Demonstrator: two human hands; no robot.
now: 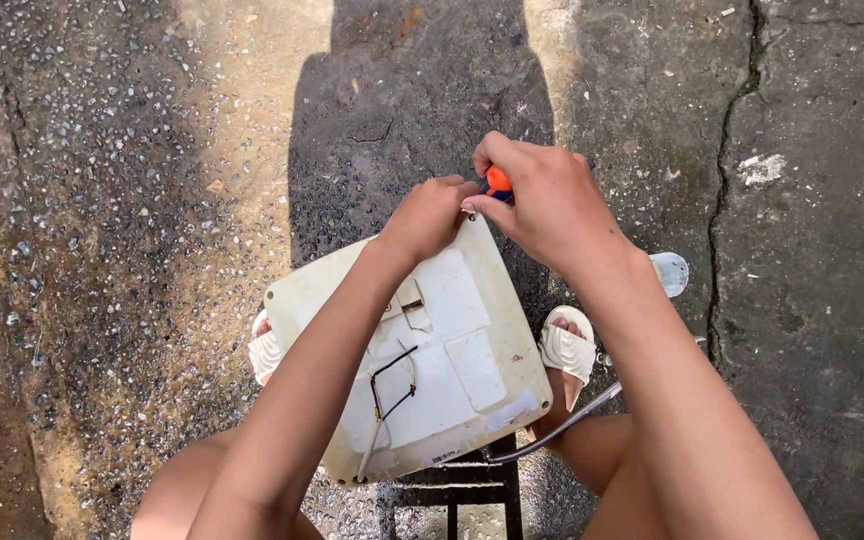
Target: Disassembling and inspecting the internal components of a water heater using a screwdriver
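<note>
the right hand (542, 200) is closed around a screwdriver with an orange handle (497, 182), only a small part of which shows between the fingers, at about 12 o'clock from the centre of the view. the left hand (430, 215) sits just beside it at its 9 o'clock, fingers curled together and pressing on the top edge of a cream-white plastic appliance casing (452, 300); whether it pinches something small there cannot be told, since the fingertips are hidden. the casing lies tilted, its back side up, resting across the person's knees and a dark stool frame (457, 490) at 6 o'clock. thin black and white wires (392, 385) run over the lower part of the casing, and a grey cord (562, 425) leaves it toward 4 o'clock. a white sandal (567, 350) shows at 4 o'clock of the casing, another sandal (264, 350) at its 9 o'clock. a small pale round lid-like object (670, 273) lies on the cracked concrete ground (812, 300) at 3 o'clock.
</note>
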